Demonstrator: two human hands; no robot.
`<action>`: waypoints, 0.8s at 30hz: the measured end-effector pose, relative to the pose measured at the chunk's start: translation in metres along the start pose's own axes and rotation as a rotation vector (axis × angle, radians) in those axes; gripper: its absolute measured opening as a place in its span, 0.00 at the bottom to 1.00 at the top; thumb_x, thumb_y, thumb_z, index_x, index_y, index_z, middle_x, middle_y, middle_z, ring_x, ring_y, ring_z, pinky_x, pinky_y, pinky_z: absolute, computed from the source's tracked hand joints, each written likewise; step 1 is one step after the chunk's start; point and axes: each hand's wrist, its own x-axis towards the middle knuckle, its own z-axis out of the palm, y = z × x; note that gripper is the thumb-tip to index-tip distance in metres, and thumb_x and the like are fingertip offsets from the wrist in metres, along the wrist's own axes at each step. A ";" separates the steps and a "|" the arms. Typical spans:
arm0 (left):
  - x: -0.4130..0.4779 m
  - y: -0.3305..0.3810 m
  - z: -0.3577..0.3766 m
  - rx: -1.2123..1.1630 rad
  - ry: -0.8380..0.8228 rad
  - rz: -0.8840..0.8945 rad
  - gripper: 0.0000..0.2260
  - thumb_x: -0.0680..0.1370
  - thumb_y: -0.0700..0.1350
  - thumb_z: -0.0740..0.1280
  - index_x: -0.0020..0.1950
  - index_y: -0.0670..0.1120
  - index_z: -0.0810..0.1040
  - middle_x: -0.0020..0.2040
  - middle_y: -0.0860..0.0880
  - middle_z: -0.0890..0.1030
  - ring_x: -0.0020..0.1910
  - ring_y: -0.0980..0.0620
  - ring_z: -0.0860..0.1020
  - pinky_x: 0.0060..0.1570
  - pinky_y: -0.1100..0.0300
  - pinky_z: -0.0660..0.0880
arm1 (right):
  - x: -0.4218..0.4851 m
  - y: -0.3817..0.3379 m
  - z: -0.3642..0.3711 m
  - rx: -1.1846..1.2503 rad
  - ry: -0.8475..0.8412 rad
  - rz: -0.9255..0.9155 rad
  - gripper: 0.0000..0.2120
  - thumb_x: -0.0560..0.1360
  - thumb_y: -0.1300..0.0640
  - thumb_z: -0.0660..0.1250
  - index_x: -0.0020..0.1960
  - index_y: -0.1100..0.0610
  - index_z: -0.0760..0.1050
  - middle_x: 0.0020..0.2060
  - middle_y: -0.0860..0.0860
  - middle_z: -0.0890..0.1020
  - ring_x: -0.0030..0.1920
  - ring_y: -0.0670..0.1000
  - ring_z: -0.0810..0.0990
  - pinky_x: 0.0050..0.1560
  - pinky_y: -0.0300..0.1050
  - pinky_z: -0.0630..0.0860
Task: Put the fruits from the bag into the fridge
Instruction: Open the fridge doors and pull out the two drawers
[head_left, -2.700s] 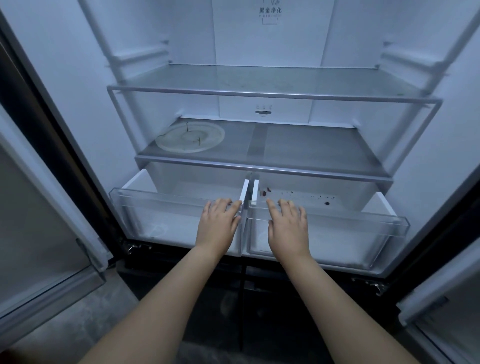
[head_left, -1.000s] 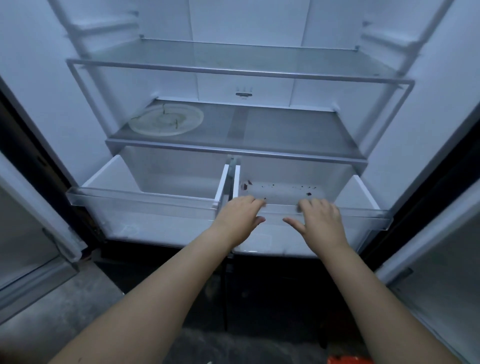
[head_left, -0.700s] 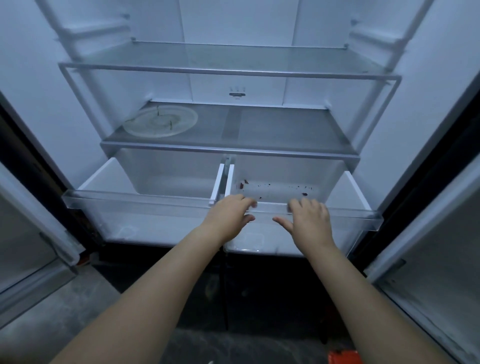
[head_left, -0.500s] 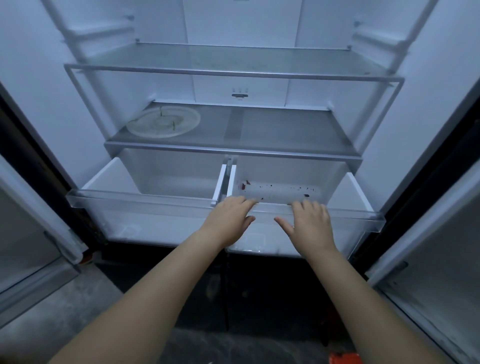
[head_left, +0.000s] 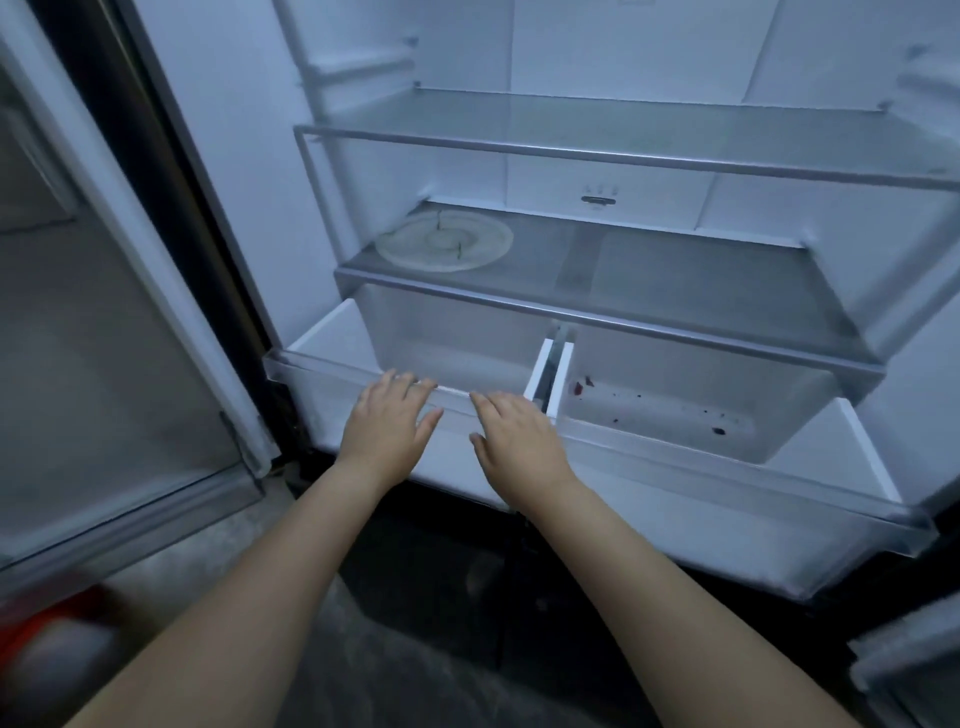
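The fridge stands open before me with two clear crisper drawers pulled out at the bottom. My left hand (head_left: 387, 431) and my right hand (head_left: 514, 441) both rest on the front rim of the left drawer (head_left: 317, 364), fingers straight over the edge. The right drawer (head_left: 727, 499) sits further out, with dark red specks on its floor. A red, blurred bag (head_left: 47, 629) shows at the lower left on the floor. No fruit is visible.
A round glass plate (head_left: 444, 244) lies on the lower glass shelf (head_left: 675, 280); the upper shelf (head_left: 623, 135) is bare. The left fridge door (head_left: 104, 312) hangs open beside me. Dark floor lies below the drawers.
Both hands have shifted from the right drawer's rim to the left drawer's rim. My view has swung left, bringing the left door and the red bag into sight.
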 end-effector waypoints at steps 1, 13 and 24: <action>0.000 0.000 -0.001 0.000 0.004 0.005 0.28 0.76 0.60 0.48 0.65 0.46 0.73 0.62 0.45 0.75 0.65 0.43 0.69 0.63 0.49 0.65 | 0.004 -0.003 0.003 -0.018 -0.005 0.013 0.22 0.78 0.58 0.61 0.71 0.60 0.64 0.63 0.55 0.74 0.62 0.57 0.72 0.64 0.48 0.65; -0.025 -0.003 -0.008 -0.063 -0.188 0.001 0.29 0.80 0.60 0.52 0.77 0.52 0.49 0.78 0.50 0.47 0.76 0.50 0.44 0.72 0.49 0.51 | -0.001 -0.003 0.002 0.015 -0.030 0.020 0.24 0.75 0.56 0.65 0.69 0.62 0.67 0.62 0.56 0.76 0.62 0.57 0.73 0.65 0.50 0.66; -0.134 -0.075 -0.151 0.117 -0.112 -0.184 0.29 0.78 0.62 0.55 0.76 0.53 0.56 0.76 0.51 0.59 0.74 0.52 0.58 0.69 0.53 0.58 | 0.012 -0.147 -0.065 0.169 0.028 -0.240 0.22 0.79 0.52 0.60 0.71 0.57 0.65 0.67 0.53 0.72 0.66 0.56 0.69 0.64 0.47 0.64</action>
